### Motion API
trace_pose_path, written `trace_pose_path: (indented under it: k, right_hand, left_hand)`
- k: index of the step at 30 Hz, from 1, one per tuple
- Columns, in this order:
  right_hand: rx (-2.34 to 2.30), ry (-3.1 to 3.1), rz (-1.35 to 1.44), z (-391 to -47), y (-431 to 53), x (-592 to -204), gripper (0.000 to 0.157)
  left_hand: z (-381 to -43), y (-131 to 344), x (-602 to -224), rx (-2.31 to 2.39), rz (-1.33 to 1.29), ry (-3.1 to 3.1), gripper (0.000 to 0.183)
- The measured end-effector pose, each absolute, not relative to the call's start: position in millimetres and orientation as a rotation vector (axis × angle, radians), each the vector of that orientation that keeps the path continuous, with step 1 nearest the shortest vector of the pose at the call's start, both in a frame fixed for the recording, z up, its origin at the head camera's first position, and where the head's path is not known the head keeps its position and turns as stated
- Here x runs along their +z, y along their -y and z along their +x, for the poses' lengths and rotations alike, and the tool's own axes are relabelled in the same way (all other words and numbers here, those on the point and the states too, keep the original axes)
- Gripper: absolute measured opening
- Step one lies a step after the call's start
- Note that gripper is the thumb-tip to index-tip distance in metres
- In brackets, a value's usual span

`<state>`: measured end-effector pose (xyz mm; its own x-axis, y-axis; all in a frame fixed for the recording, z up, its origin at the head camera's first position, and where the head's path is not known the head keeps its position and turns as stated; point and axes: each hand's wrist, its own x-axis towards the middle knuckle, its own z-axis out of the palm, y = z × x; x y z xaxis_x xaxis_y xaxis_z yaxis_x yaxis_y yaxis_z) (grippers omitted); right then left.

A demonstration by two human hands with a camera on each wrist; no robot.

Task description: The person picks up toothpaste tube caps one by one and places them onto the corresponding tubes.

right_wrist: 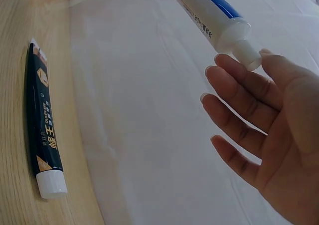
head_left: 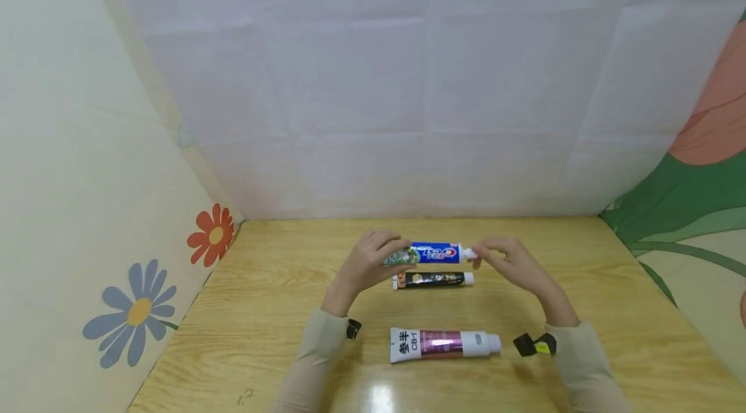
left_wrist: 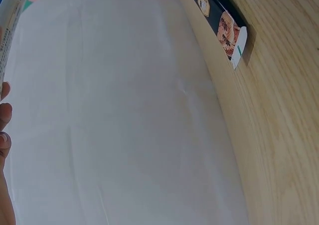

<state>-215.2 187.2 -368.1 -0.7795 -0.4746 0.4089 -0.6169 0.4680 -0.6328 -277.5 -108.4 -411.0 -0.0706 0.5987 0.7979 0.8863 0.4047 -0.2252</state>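
A blue, green and white Crest toothpaste tube (head_left: 436,252) is held level above the table, its white cap (right_wrist: 246,55) pointing right. My left hand (head_left: 368,262) grips the tube's green tail end between thumb and fingers; in the left wrist view only its fingertips (left_wrist: 5,116) show at the edge. At the other end, my right hand (head_left: 514,265) pinches the cap between thumb and index finger, the other fingers spread below. A black toothpaste tube (head_left: 434,279) with a white cap lies on the table just nearer than the held one.
Closer to the front lies a larger white and purple CB-1 toothpaste tube (head_left: 441,343), between the forearms. The wooden table (head_left: 280,335) ends at a white cloth (head_left: 361,109) behind. Flower-printed panels (head_left: 52,206) stand at both sides.
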Motion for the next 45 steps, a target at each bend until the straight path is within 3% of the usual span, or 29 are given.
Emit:
trace_pose_path:
  k: [8,15,21,28,37,45]
  right_hand:
    - [1.202,2.528,0.95,-216,-186,-370,0.027]
    - [1.21,2.524,0.959,-234,-198,-395,0.028]
    - [1.218,2.553,0.939,-234,-201,-398,0.017]
    - [1.237,2.553,0.909,-232,-199,-398,0.017]
    - [1.164,2.479,0.926,-229,-194,-393,0.037]
    - [1.15,2.447,0.934,-212,-184,-369,0.025]
  left_hand:
    - [-276,109,-412,-0.398,-1.294,1.791,0.043]
    - [-276,110,-410,-0.406,-1.298,1.782,0.042]
    - [-276,110,-411,-0.414,-1.303,1.761,0.044]
    - [-277,110,-411,-0.417,-1.307,1.75,0.043]
    - [-277,110,-412,-0.405,-1.302,1.766,0.042]
    - [-278,111,-411,-0.402,-1.302,1.763,0.043]
